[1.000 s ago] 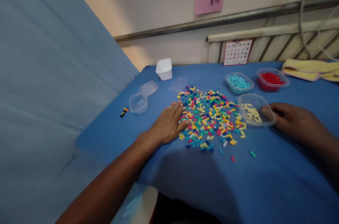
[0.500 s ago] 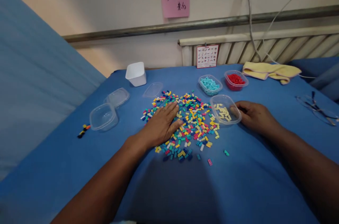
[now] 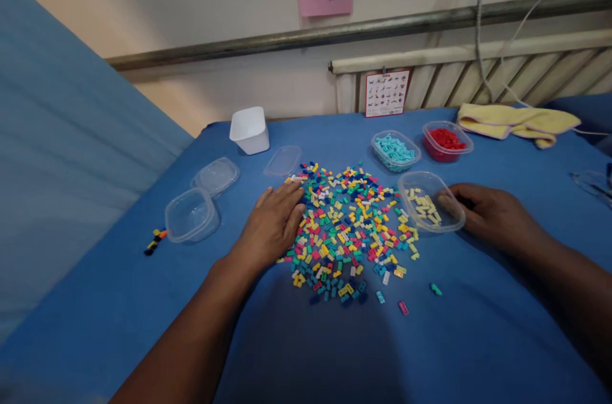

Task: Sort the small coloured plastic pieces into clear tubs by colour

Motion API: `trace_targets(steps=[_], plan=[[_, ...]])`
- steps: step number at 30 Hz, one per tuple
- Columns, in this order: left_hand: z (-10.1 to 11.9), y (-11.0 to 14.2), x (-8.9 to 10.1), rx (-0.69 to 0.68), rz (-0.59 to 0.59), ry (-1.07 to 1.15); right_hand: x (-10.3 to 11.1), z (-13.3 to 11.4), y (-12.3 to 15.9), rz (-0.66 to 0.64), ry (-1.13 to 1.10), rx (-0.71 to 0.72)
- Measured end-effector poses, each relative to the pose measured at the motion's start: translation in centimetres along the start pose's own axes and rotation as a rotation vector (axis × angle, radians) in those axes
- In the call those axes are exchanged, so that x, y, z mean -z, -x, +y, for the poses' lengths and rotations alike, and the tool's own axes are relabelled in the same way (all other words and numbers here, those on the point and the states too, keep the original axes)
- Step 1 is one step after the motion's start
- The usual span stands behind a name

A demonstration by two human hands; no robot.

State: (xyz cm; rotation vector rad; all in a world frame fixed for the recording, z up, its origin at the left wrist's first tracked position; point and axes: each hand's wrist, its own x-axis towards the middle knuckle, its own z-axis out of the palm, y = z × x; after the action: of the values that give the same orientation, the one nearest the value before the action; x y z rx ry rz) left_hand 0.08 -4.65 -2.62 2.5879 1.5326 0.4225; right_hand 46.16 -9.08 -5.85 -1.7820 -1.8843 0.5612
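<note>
A loose spread of small multicoloured building bricks lies on the blue cloth in front of me. My left hand rests palm down at the pile's left edge, fingers stretched out. Whatever is under its palm is hidden. On the right, a clear plastic tub holds some pale yellow bricks. My right hand grips this tub by its right side, the thumb at the wall and the other fingers partly hidden.
Behind stand a tub of light blue bricks and a tub of red bricks. At left are an open clear tub, clear lids and a white container. A yellow cloth and glasses lie right.
My left hand has slid left across the bricks, from over the pile to its left edge, uncovering bricks. My right hand keeps its hold on the tub. The view has shifted slightly.
</note>
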Motion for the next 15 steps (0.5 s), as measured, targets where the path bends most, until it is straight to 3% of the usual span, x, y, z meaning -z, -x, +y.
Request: trace_targets(steps=[6, 15], plan=[[-1.2, -0.2, -1.0, 0.049, 0.244, 0.131, 0.2, 0.0, 0.2, -0.004, 0.015, -0.041], [-3.0, -0.8, -2.1, 0.219, 0.341, 0.302, 0.4, 0.2, 0.4, 0.01, 0.038, -0.09]])
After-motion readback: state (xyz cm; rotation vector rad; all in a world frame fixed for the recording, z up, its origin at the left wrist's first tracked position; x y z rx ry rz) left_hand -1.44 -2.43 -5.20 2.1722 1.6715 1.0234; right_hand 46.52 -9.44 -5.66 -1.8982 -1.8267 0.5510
